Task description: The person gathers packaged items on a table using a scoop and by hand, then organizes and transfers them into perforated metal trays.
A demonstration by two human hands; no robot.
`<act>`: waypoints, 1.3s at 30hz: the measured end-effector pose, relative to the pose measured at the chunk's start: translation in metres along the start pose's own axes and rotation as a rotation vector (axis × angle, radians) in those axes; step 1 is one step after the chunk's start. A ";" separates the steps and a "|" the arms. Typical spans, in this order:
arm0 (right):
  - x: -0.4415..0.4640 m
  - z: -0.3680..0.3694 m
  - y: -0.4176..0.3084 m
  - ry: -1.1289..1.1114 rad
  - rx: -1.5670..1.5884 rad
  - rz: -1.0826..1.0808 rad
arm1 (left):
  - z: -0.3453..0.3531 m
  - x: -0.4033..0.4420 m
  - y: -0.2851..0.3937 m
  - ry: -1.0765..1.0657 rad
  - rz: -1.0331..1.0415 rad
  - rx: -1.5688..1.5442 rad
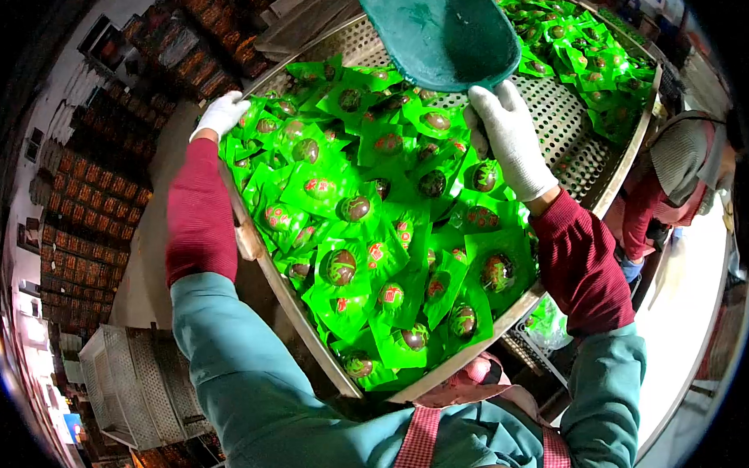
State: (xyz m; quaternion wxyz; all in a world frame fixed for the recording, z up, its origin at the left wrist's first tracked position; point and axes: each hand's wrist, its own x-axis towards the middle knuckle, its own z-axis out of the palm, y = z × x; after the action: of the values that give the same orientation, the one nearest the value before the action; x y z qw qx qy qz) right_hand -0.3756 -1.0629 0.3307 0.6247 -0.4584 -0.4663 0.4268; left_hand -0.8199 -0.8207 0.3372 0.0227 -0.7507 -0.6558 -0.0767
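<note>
Green packets (353, 208) with round dark items showing inside lie heaped in a perforated metal tray (564, 120). My left hand (220, 116), in a white glove, rests at the tray's left rim beside the packets, its fingers close together; what they hold, if anything, is hidden. My right hand (510, 138), also white-gloved, is over the packets at the near edge of a green scoop (454, 37). Its fingers are spread around the edge region; whether they grip the scoop cannot be made out.
More green packets (578, 49) lie at the tray's far right. A person (669, 174) in a red top bends at the right. Stacked crates (93, 202) line the left side, and a perforated metal basket (140, 382) stands at lower left.
</note>
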 end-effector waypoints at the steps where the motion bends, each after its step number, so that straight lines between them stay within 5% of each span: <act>1: 0.000 0.000 0.000 -0.002 -0.003 0.003 | -0.006 -0.016 0.008 -0.147 -0.033 -0.082; 4: -0.002 0.002 -0.001 -0.033 0.016 0.005 | 0.012 -0.025 0.030 0.017 0.140 0.220; 9: -0.006 0.004 -0.003 -0.078 -0.047 0.004 | 0.049 0.008 0.049 0.193 0.234 0.052; 15: -0.003 -0.004 0.004 -0.092 -0.091 -0.006 | 0.021 -0.008 0.087 0.066 0.042 0.414; 16: -0.006 -0.002 0.000 -0.059 -0.065 0.008 | 0.024 -0.005 0.081 0.116 0.042 0.273; 21: 0.000 -0.007 0.008 -0.055 -0.168 -0.088 | 0.068 -0.001 0.057 -0.062 0.330 0.248; 23: 0.002 -0.006 0.011 -0.094 -0.221 -0.104 | 0.056 0.014 0.059 -0.229 0.658 0.902; 26: 0.000 -0.002 0.015 -0.060 -0.320 -0.106 | 0.050 0.026 0.059 -0.269 0.676 0.700; 27: -0.007 0.001 -0.001 -0.103 -0.205 -0.028 | 0.050 0.016 0.073 -0.108 0.400 0.235; 29: -0.017 0.005 -0.011 -0.068 -0.284 -0.126 | 0.035 0.002 0.083 0.079 0.617 0.211; 31: -0.009 0.004 -0.003 -0.070 -0.283 -0.093 | -0.032 -0.094 0.171 -0.065 0.617 0.042; 33: -0.007 0.003 -0.001 -0.074 -0.257 -0.071 | -0.025 -0.141 0.181 -0.243 0.800 -0.115; 35: -0.007 0.002 0.000 -0.109 -0.198 -0.086 | -0.027 -0.204 0.203 -0.106 1.055 -0.063; 39: -0.022 0.009 -0.011 -0.055 -0.239 -0.125 | -0.040 -0.304 0.225 -0.302 1.014 0.034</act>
State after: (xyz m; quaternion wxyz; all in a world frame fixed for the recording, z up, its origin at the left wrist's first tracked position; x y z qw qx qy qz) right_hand -0.3872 -1.0846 0.3381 0.5780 -0.4876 -0.5584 0.3411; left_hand -0.6396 -1.1552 0.3477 -0.0257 -0.9759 -0.2074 0.0634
